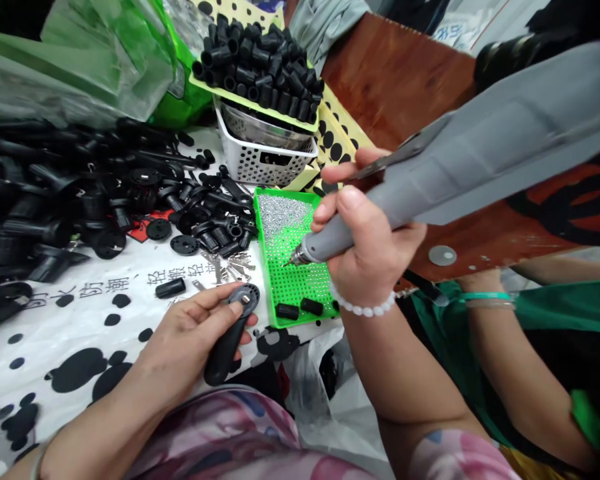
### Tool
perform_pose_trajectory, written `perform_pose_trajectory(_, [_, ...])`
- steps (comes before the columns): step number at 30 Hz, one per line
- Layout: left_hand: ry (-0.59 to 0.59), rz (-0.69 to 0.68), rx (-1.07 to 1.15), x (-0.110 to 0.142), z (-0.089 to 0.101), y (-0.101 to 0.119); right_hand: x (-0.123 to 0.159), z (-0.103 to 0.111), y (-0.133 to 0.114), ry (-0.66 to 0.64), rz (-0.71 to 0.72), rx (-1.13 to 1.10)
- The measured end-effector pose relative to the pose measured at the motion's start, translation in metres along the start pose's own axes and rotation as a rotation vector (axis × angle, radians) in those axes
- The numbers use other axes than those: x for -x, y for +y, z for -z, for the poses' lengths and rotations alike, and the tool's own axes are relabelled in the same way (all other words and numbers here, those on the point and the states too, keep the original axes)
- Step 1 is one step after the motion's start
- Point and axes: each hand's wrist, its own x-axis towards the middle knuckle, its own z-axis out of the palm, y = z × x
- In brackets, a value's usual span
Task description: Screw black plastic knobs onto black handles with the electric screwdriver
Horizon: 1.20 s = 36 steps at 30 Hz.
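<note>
My left hand (pixel 195 333) grips a black plastic handle with a round, holed head (pixel 225 347); the thumb presses by a small metal piece in the head. In my right hand (pixel 367 243) is a grey electric screwdriver (pixel 430 167), fingers wrapped round its front end. Its bit points down-left over a green perforated tray (pixel 267 293), apart from the handle. Small silver screws (pixel 283 213) are heaped at the tray's far end, and short black sleeves (pixel 287 311) lie at its near end. Flat metal pieces (pixel 233 267) lie left of the tray.
Many black plastic parts (pixel 100 207) are piled on the left. Behind the tray, a white basket (pixel 267 163) stands under a yellow tray heaped with black tubes (pixel 265 67). A co-worker's arm (pixel 505 347) is at the right, beside a reddish-brown board (pixel 385 73).
</note>
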Motion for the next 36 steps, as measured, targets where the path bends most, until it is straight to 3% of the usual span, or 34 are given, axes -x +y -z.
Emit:
perform_pose_trajectory(5, [0.019, -0.027, -0.020, 0.000, -0.001, -0.002, 0.006, -0.006, -0.030, -0.091, -0.079, -0.041])
perform_pose_trajectory(10, [-0.028, -0.068, -0.007, 0.001, -0.003, -0.004, 0.013, -0.011, -0.040, -0.136, -0.130, -0.081])
perform_pose_trajectory(18, [-0.031, -0.105, -0.036, 0.004, -0.007, -0.003, 0.021, -0.017, -0.032, -0.194, -0.090, 0.107])
perform_pose_trajectory(30, [-0.044, -0.093, -0.064, 0.004, -0.005, -0.004, 0.026, -0.022, -0.029, -0.174, -0.119, -0.052])
perform_pose_trajectory(36, [0.018, -0.117, -0.032, 0.004, -0.003, -0.007, 0.037, -0.019, -0.018, -0.301, 0.018, 0.062])
